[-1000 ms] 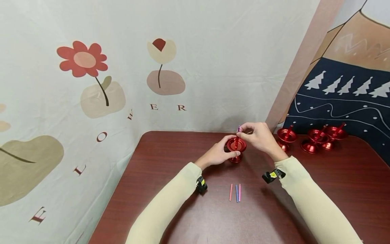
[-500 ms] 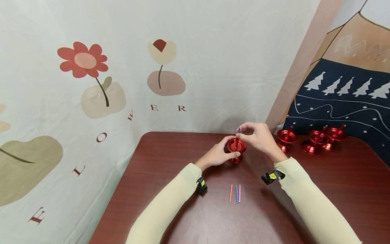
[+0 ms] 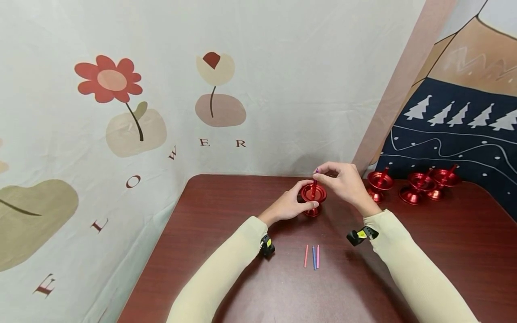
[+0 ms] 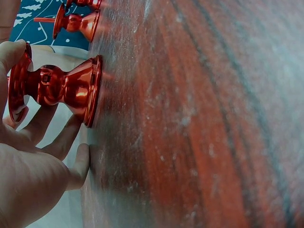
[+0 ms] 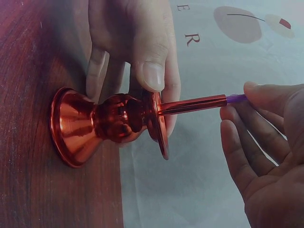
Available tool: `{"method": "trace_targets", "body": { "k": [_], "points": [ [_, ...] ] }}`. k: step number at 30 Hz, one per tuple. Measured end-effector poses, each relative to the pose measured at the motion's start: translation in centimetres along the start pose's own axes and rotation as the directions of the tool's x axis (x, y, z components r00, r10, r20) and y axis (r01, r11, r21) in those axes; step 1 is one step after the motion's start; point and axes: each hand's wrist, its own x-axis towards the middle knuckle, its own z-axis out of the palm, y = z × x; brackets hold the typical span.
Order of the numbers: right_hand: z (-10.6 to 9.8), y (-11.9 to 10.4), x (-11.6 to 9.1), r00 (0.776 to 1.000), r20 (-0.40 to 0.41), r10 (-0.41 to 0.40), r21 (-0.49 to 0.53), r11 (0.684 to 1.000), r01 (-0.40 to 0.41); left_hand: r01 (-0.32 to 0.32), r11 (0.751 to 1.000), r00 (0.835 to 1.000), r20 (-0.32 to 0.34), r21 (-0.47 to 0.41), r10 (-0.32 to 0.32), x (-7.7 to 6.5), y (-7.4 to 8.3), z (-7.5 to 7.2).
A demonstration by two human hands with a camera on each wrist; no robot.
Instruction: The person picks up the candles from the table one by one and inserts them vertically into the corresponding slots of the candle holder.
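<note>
A shiny red metal candle holder [image 3: 313, 194] stands upright near the table's back edge. My left hand [image 3: 287, 205] grips its dish from the left, thumb on the near rim and fingers around the far side. From the dish rises a narrow red tube [image 5: 192, 104], with a slim purple candle [image 5: 235, 99] in its top end. My right hand [image 3: 341, 181] pinches the upper part of this candle between thumb and fingers, and its tip is mostly hidden by them. In the left wrist view the holder's base [image 4: 84, 90] rests on the table.
Three similar red holders [image 3: 380, 180] stand at the back right of the brown table [image 3: 226, 202]. In front of my hands lie an orange-pink candle [image 3: 306, 256], a blue candle [image 3: 314, 258] and a pink candle [image 3: 317, 256]. A printed cloth [image 3: 282, 89] hangs behind.
Slightly less of the purple candle shows above my right fingertips than a second ago. Both hands keep nearly the same places, and the holder has not moved.
</note>
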Motion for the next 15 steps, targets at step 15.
{"method": "trace_targets", "body": {
  "k": [15],
  "points": [
    [-0.19, 0.1, -0.03, 0.999, 0.052, -0.003, -0.02, 1.0, 0.004, -0.018, 1.0, 1.0, -0.003, -0.015, 0.018, -0.1, 0.18, -0.03]
  ]
}}
